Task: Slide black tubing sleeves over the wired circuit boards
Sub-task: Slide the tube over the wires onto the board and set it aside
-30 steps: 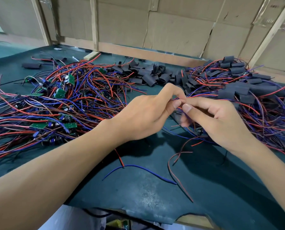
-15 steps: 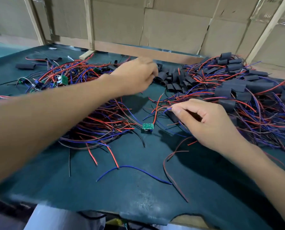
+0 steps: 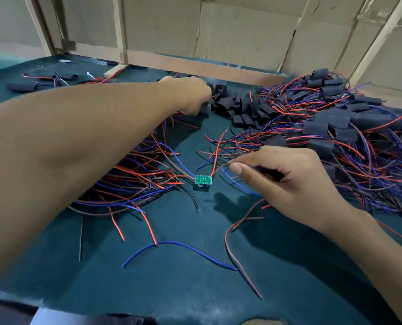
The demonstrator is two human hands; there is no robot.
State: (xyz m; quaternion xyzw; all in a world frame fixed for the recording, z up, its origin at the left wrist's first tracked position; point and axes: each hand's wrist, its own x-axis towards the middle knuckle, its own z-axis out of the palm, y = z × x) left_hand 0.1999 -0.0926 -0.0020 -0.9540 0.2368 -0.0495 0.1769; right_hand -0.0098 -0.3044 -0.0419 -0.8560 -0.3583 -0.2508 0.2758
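Small workshop for putting wires and little boards together by hand.

Dark green soft mat [image 3: 172, 289] over the bench, heaps of red and blue wires [image 3: 336, 141], short black tube pieces [image 3: 240, 106], one tiny green board [image 3: 203, 179], plain brown cardboard sheets [image 3: 244, 31] and bare wooden strips [image 3: 122, 29] behind.

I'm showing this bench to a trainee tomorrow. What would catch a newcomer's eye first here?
Probably the small green circuit board alone at the middle of the dark mat, its wires pinched by the right hand. Next, the left hand reaching far back into the pile of black sleeves. Red and blue wire tangles crowd both sides.
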